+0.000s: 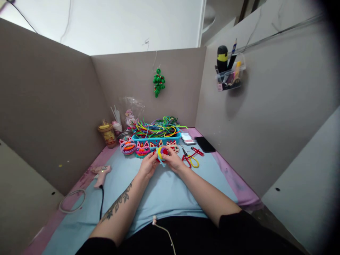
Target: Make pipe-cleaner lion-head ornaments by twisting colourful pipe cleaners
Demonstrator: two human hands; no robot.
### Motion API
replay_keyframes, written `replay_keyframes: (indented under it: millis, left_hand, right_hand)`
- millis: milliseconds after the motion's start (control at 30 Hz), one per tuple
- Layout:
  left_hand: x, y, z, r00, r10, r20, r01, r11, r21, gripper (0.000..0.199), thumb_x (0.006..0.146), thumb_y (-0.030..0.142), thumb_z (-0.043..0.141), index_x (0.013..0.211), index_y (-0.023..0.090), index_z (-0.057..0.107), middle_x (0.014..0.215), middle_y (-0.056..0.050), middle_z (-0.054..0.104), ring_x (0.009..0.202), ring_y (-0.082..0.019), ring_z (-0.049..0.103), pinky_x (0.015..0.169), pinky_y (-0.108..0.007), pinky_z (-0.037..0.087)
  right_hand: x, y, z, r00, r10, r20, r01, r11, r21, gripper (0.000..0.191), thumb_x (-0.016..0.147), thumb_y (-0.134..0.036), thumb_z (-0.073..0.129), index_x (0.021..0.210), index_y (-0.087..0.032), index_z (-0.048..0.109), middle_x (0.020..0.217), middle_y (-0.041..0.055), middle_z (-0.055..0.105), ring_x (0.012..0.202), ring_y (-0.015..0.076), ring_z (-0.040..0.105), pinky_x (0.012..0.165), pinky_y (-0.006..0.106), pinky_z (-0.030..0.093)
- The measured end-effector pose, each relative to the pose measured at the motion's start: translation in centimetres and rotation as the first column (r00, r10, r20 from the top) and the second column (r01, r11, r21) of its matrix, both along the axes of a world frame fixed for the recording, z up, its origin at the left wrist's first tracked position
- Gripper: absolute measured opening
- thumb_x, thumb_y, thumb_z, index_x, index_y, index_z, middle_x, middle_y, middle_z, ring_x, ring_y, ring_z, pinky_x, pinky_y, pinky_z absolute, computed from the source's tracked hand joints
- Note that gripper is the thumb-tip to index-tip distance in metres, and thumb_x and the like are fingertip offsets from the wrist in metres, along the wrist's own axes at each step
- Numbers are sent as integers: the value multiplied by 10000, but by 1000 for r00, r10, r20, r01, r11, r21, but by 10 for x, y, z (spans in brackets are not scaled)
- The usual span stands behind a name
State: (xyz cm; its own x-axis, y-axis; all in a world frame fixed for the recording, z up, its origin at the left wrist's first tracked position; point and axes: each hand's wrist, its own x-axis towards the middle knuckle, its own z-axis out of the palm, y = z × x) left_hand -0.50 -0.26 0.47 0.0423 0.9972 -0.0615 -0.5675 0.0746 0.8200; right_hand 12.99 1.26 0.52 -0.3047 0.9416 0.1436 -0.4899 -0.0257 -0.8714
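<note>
A small round fuzzy craft piece (pixel 160 153) in yellow, purple, red and light blue is held between both hands above the blue cloth. My left hand (pixel 149 164) pinches its left side, fingers closed. On its right side my right hand (pixel 172 160) has its fingers closed round the edge. Just behind the hands stand several colourful fuzzy animal-faced pieces (pixel 142 150), partly hidden by the fingers. Scissors with red and yellow handles (pixel 194 162) lie to the right of my right hand, with red fuzzy strips touching them.
A blue basket (pixel 156 141) of colourful fuzzy stems stands at the back. A pink glue gun (pixel 102 176) with a cord lies left. A cup (pixel 107 135) is back left; a black phone (pixel 205 144) lies right. Partition walls enclose the table, with a green ornament (pixel 158 83) hanging behind.
</note>
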Motion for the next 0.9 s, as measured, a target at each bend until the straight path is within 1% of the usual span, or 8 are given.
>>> replay_keyframes:
  millis: [133, 233, 300, 500, 667, 767, 833, 900]
  left_hand:
    - [0, -4, 4, 995, 31, -94, -24, 997, 69, 377, 566, 266, 805, 876, 122, 647, 788, -53, 681, 680, -122, 617, 665, -233, 483]
    - [0, -3, 2, 978, 82, -192, -59, 991, 121, 462, 539, 273, 817, 937, 133, 629, 782, -45, 683, 688, -131, 621, 679, -241, 472]
    - [1, -2, 0, 957, 123, -262, -76, 980, 184, 503, 535, 281, 814, 970, 131, 610, 748, -34, 679, 682, -135, 621, 689, -247, 464]
    - [4, -2, -2, 880, 215, -424, -80, 946, 313, 474, 577, 281, 774, 968, 134, 551, 642, 16, 623, 610, -126, 592, 626, -237, 441]
    - [6, -2, -2, 880, 197, -433, -47, 942, 332, 471, 573, 223, 767, 982, 145, 547, 739, -29, 658, 680, -149, 616, 650, -242, 452]
    - [4, 1, -5, 892, 189, -411, -58, 949, 310, 490, 557, 192, 778, 994, 140, 561, 674, -11, 642, 616, -133, 591, 604, -220, 434]
    - [0, 2, -6, 901, 184, -393, -72, 956, 284, 527, 544, 179, 787, 1020, 136, 566, 636, 4, 629, 584, -126, 577, 578, -212, 422]
    - [-4, 2, -5, 906, 149, -396, -46, 965, 258, 549, 541, 169, 787, 1045, 136, 571, 649, -2, 641, 594, -134, 586, 579, -215, 427]
  right_hand:
    - [0, 3, -4, 999, -31, 15, 31, 999, -28, 530, 560, -327, 788, 1041, -258, 575, 984, 30, 604, 791, 170, 586, 592, 261, 495]
    - [0, 5, -6, 998, -56, 14, 57, 998, -31, 524, 566, -329, 788, 1038, -261, 573, 983, 27, 601, 805, 167, 583, 599, 253, 488]
    - [0, 5, -6, 998, -68, 9, 69, 997, -40, 520, 567, -331, 788, 1036, -262, 573, 974, 25, 604, 799, 163, 583, 599, 248, 477]
    - [-1, 6, -9, 997, -80, 17, 82, 991, -102, 505, 567, -354, 788, 1009, -256, 565, 918, 16, 606, 722, 142, 581, 559, 232, 439]
    - [-2, 9, -13, 998, -62, -3, 61, 993, -104, 496, 576, -375, 778, 1001, -257, 550, 928, 16, 601, 750, 151, 593, 589, 245, 457]
    - [-3, 11, -16, 999, -45, 28, 48, 991, -129, 507, 602, -402, 753, 1040, -266, 537, 950, 22, 592, 753, 150, 593, 593, 250, 464]
    - [0, 12, -17, 991, -60, 116, 71, 994, -87, 510, 641, -420, 718, 1092, -275, 530, 982, 34, 585, 785, 157, 587, 606, 258, 467]
    - [5, 13, -13, 961, -154, 231, 138, 987, 84, 496, 665, -393, 696, 1123, -282, 541, 1074, 47, 563, 886, 175, 568, 675, 282, 478]
